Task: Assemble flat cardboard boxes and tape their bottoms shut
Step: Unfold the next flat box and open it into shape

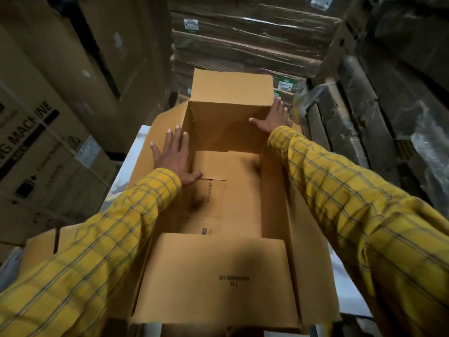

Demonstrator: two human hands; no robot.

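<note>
I see the cardboard box [226, 190] standing open on the white table [136, 152] in front of me — my left hand [173, 158] and right hand [274, 120], fingers spread flat, press its long flaps outward, probably to square it up.

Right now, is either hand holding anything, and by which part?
Nothing is gripped. The left hand and right hand press flat on the box's side flaps.

A warehouse: tall cartons [48, 113] left of the open box [230, 166], wrapped flat cardboard stacks [243, 45] behind it, dark wrapped bundles [388, 93] right.
</note>
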